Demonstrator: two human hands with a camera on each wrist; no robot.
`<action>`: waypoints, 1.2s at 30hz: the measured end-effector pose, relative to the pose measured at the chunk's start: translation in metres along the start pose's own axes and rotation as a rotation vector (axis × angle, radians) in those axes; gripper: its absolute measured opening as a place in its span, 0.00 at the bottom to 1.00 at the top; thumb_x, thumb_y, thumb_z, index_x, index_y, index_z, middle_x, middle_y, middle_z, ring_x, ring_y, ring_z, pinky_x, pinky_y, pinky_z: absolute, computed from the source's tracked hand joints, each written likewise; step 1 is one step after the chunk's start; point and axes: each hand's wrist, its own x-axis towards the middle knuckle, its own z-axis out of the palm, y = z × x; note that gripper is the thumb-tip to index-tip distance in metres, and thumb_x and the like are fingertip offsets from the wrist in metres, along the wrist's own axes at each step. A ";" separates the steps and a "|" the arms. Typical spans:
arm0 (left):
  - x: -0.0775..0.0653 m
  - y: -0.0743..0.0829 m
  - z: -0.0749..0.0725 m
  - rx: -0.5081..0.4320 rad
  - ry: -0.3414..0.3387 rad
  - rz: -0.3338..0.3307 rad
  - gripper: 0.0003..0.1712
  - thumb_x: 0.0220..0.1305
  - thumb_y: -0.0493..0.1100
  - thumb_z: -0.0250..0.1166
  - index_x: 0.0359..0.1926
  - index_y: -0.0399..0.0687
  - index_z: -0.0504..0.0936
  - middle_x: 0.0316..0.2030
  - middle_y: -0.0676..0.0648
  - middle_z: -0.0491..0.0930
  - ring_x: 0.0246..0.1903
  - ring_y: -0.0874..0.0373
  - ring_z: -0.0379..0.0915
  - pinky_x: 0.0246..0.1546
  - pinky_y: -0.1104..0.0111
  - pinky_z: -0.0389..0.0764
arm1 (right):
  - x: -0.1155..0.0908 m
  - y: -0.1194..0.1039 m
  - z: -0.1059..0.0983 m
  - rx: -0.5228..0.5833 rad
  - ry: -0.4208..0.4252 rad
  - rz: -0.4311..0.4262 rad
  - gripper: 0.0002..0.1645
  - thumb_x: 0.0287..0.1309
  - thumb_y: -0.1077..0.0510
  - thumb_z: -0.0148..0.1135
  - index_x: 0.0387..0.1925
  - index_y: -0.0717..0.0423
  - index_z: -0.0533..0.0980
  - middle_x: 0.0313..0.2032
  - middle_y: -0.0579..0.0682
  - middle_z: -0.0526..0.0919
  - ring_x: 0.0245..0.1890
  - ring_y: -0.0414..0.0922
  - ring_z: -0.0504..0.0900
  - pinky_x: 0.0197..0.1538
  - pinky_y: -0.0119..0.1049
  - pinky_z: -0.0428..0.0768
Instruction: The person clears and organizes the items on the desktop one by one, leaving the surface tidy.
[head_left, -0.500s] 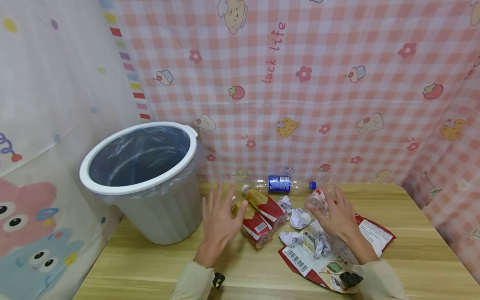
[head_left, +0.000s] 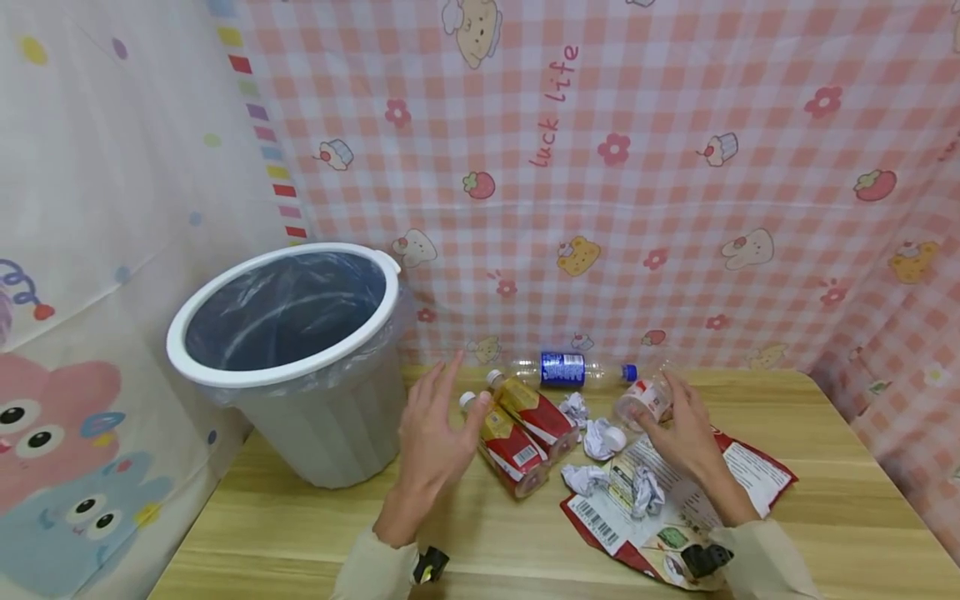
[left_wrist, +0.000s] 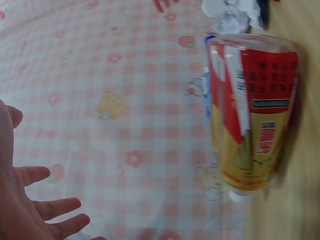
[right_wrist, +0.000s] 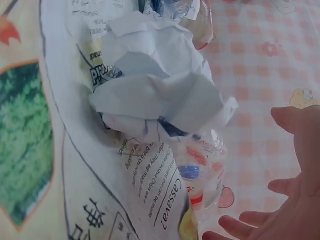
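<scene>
My left hand hovers left of two red-and-gold labelled bottles with white caps, its fingers spread and holding nothing. In the left wrist view, a gap separates that hand from the nearer bottle. My right hand is beside a clear plastic bottle with a red-and-white label, its thumb near the bottle. The right wrist view shows the fingers extended and apart from the bottle. Crumpled white paper partly hides that bottle. Beneath my right forearm lies a flattened snack bag.
A lined white bin stands at the left of the wooden table. Along the back lies a clear bottle with a blue label. Several crumpled paper balls lie around the snack bag. A patterned curtain hangs behind.
My left hand has turned, its palm now facing more toward the bottles. The right hand has shifted slightly right, uncovering more of the clear bottle. The head view has shifted slightly.
</scene>
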 end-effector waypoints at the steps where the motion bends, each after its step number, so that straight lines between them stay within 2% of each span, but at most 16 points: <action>1: 0.000 0.002 -0.003 -0.014 0.008 0.002 0.36 0.69 0.63 0.54 0.74 0.62 0.61 0.70 0.41 0.66 0.68 0.42 0.61 0.62 0.38 0.63 | 0.001 0.001 0.000 0.019 -0.003 0.013 0.53 0.67 0.38 0.56 0.77 0.61 0.42 0.71 0.77 0.46 0.69 0.75 0.50 0.61 0.73 0.58; 7: 0.000 0.012 -0.017 -0.078 0.042 0.009 0.35 0.67 0.62 0.56 0.73 0.62 0.64 0.68 0.46 0.68 0.65 0.47 0.65 0.59 0.40 0.66 | 0.004 0.004 -0.002 0.071 -0.025 0.096 0.56 0.67 0.35 0.54 0.78 0.56 0.36 0.71 0.77 0.44 0.69 0.75 0.51 0.62 0.73 0.57; 16: -0.003 0.023 -0.036 -0.137 0.107 0.062 0.34 0.66 0.57 0.59 0.71 0.57 0.67 0.67 0.48 0.71 0.64 0.48 0.66 0.60 0.42 0.66 | 0.006 0.004 -0.002 0.090 -0.018 0.102 0.57 0.66 0.35 0.55 0.78 0.54 0.35 0.71 0.77 0.44 0.69 0.74 0.49 0.62 0.74 0.55; 23: -0.003 0.028 -0.054 -0.219 0.219 0.137 0.32 0.64 0.48 0.64 0.69 0.52 0.69 0.62 0.47 0.75 0.62 0.51 0.69 0.60 0.51 0.67 | 0.003 0.004 -0.001 0.104 -0.028 0.117 0.56 0.67 0.34 0.53 0.78 0.54 0.35 0.72 0.76 0.43 0.69 0.75 0.51 0.62 0.73 0.56; 26: -0.002 0.028 -0.063 -0.267 0.265 0.169 0.32 0.64 0.43 0.65 0.68 0.50 0.70 0.60 0.45 0.76 0.60 0.52 0.70 0.56 0.55 0.70 | 0.002 0.006 0.000 0.103 -0.028 0.110 0.55 0.67 0.35 0.53 0.78 0.57 0.37 0.71 0.77 0.44 0.67 0.73 0.54 0.62 0.72 0.58; 32: 0.004 0.032 -0.088 -0.344 0.333 0.210 0.29 0.64 0.37 0.63 0.66 0.44 0.71 0.59 0.43 0.77 0.59 0.51 0.71 0.51 0.63 0.73 | -0.002 0.010 0.002 0.104 -0.024 0.055 0.53 0.68 0.36 0.54 0.76 0.62 0.42 0.70 0.77 0.47 0.57 0.66 0.65 0.55 0.62 0.70; 36: 0.007 0.032 -0.107 -0.383 0.385 0.210 0.28 0.65 0.36 0.61 0.66 0.43 0.71 0.58 0.41 0.77 0.59 0.51 0.72 0.51 0.64 0.73 | -0.006 0.011 0.000 0.110 -0.041 0.033 0.52 0.68 0.36 0.53 0.76 0.62 0.44 0.69 0.75 0.51 0.58 0.67 0.67 0.54 0.61 0.72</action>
